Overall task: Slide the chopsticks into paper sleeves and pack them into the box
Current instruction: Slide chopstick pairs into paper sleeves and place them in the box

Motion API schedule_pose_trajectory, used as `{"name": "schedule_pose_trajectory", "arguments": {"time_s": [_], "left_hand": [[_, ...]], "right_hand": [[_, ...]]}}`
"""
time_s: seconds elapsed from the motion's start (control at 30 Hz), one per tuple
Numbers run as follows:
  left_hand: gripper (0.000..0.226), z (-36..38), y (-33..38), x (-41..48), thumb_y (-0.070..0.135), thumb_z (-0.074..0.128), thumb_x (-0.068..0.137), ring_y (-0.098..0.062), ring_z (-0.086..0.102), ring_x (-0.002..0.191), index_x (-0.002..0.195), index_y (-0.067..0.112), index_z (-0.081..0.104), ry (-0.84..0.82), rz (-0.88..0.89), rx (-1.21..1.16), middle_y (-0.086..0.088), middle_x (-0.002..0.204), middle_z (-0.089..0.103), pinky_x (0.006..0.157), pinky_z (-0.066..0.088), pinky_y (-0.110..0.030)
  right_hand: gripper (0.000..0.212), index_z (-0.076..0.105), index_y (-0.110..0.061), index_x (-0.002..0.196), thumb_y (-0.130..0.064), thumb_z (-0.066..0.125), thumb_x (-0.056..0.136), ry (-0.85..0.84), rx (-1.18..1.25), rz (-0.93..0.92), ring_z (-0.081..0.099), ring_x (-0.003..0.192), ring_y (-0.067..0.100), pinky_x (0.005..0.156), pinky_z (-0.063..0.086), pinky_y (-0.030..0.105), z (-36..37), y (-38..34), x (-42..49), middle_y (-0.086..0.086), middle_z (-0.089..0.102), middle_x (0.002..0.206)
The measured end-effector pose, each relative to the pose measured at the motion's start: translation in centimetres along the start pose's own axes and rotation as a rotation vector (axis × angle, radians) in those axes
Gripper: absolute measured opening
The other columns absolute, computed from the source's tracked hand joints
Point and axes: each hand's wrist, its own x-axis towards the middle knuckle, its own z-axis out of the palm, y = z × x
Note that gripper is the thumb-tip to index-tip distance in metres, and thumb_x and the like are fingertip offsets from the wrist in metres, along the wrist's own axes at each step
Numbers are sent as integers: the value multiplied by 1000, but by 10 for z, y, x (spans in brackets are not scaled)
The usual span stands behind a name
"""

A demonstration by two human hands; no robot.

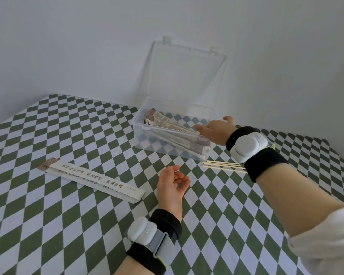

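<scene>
right grip (216, 131): flat-fingered, touched paper-sleeved chopsticks (173, 125) inside clear plastic box (145, 139).
left grip (172, 185): slack, empty.
care: level them, I judged.

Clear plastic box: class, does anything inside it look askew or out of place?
Yes. The printed paper-sleeved chopsticks lie slanted in the clear plastic box, patterned ends propped against its left wall, not flat. The right hand touches them.

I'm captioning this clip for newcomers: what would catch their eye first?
A clear box with its lid up stands at the far side of the green-and-white checked table, sleeved chopsticks slanting inside, the right hand reaching to them. Printed paper sleeves lie to the left, bare chopsticks just before the box, and the left hand hangs empty between.
</scene>
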Motion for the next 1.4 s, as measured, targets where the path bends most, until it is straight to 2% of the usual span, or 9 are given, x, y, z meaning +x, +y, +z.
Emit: {"name": "schedule_pose_trajectory", "arguments": {"time_s": [0.17,0.37,0.5,0.63,0.73,0.83,1.03,1.23,1.4], "left_hand": [[21,-2,-1,3,21,41,99,-15,56,67,92,10,57,7,-10,-13,-3,72,52,68,50,-28],[22,0,-1,6,23,41,99,-15,56,69,94,9,57,3,-37,-40,-3,74,53,66,50,-27],[24,0,1,6,25,39,99,-15,57,70,95,9,57,-6,-33,-41,-4,75,53,66,51,-26],[25,-2,6,9,25,39,99,-15,57,69,93,9,58,5,-23,-28,-4,76,53,65,51,-25],[22,-2,6,8,22,40,99,-15,56,68,91,9,56,-9,-24,-21,-4,74,52,64,52,-24],[16,4,5,6,15,42,98,-15,56,69,90,9,55,-75,-30,43,-3,72,51,67,52,-25],[11,-7,36,-1,11,47,96,-16,60,83,96,12,59,-186,-26,442,-4,84,59,81,52,-27],[23,-55,98,8,14,55,92,-7,50,107,114,21,57,-361,114,1506,11,109,56,91,34,-22],[40,-73,111,9,28,66,82,-14,43,112,118,35,52,-423,82,2013,8,118,41,102,35,-37]], "right_hand": [[76,48,-11,53,-56,1,93,-35,-54,-39,58,93,20,112,4,43,6,-13,-2,0,51,56],[80,59,-11,62,-55,0,93,-86,-58,36,47,89,23,108,12,41,3,-17,-1,1,54,62],[71,72,-15,91,-46,9,98,223,123,-53,51,92,19,105,12,38,-6,-4,-14,-2,60,64],[51,71,-16,82,-31,26,100,600,451,-110,47,70,4,102,27,40,5,4,-51,-14,44,49],[46,71,-17,82,-36,32,98,491,702,-27,56,66,9,84,45,37,44,9,-76,-13,61,62],[41,68,-18,85,-38,35,97,275,753,113,51,64,11,67,40,29,75,15,-95,-4,59,71],[34,67,-9,97,-27,37,98,204,723,114,48,83,13,67,35,16,104,27,-120,8,63,97],[29,66,-13,101,-26,40,97,210,751,85,45,89,11,76,31,23,112,26,-121,2,62,101],[29,66,-13,102,-26,41,96,212,762,76,46,90,11,78,32,23,116,26,-122,0,61,101]]}}
